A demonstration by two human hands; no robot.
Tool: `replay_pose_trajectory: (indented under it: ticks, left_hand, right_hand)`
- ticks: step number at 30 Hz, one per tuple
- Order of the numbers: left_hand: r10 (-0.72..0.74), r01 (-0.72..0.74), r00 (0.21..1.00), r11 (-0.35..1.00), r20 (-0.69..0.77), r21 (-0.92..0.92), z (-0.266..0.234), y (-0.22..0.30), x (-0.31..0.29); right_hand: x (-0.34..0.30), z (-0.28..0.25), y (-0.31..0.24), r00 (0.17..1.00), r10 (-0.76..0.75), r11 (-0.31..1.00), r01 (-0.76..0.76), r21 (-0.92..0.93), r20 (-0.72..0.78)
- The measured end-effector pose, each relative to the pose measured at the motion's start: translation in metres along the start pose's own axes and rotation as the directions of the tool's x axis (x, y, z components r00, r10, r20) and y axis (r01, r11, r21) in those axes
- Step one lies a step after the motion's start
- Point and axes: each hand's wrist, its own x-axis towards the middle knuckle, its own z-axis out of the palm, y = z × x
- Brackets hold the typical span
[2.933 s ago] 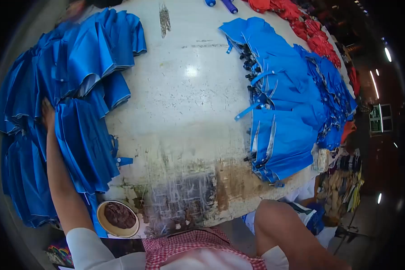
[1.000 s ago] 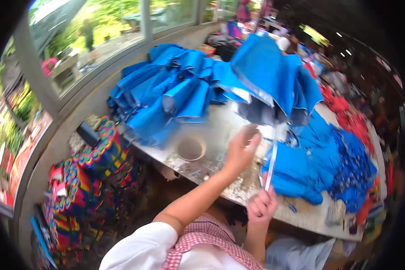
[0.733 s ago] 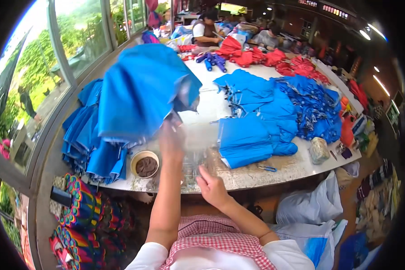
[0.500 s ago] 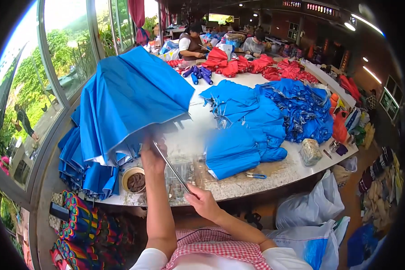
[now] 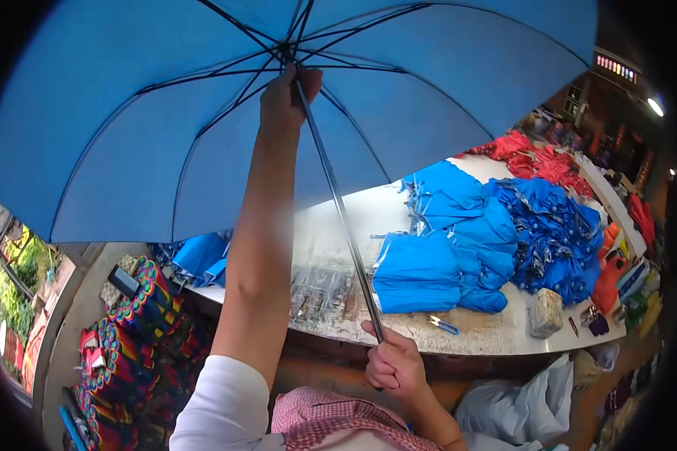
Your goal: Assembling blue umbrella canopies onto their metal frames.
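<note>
A blue umbrella (image 5: 128, 158) is spread wide above the table, its dark ribs and underside facing me. My left hand (image 5: 289, 96) reaches up and is closed around the shaft just below the hub where the ribs meet. Lower down, my right hand (image 5: 396, 361) grips the bottom end of the metal shaft (image 5: 340, 203), which slants down between the two hands. Folded blue umbrellas (image 5: 417, 272) lie on the table to the right of the shaft, beside a crumpled heap of blue umbrellas (image 5: 545, 233).
Blue-handled thread snips (image 5: 444, 325) lie near the front edge of the white table (image 5: 331, 301). A wrapped block (image 5: 545, 313) stands at right. Red folded fabric (image 5: 538, 161) is at the back. Multicoloured bundles (image 5: 128, 331) stand at lower left, with white sacks (image 5: 519, 406) below the table.
The umbrella has gone from partly folded to fully spread. My left hand has risen along the shaft to the hub, while my right hand has moved right and down, still holding the lower end.
</note>
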Motion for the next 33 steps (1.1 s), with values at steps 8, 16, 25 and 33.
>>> replay_pose_trajectory:
  ticks: [8, 16, 25, 33]
  left_hand:
    - [-0.276, 0.270, 0.960, 0.956, 0.041, 0.112, -0.026, -0.041, -0.146]
    - [-0.578, 0.637, 0.769, 0.732, -0.275, 0.241, -0.108, -0.106, -0.305]
    - [-0.682, 0.938, 0.323, 0.139, -0.656, 0.317, -0.269, -0.168, -0.539]
    - [-0.527, 0.915, 0.399, 0.274, -0.750, 0.295, -0.295, -0.135, -0.542]
  right_hand:
    - [-0.014, -0.010, 0.012, 0.994, -0.004, 0.994, -0.007, -0.108, -0.108]
    - [-0.012, -0.072, 0.148, 0.897, -0.336, 0.759, 0.079, -0.646, -0.286]
    - [-0.054, -0.180, 0.259, 0.810, 0.211, 0.540, -0.563, -0.625, -0.547]
    - [-0.025, -0.322, 0.057, 0.750, -0.662, -0.441, -0.388, -0.810, 0.001]
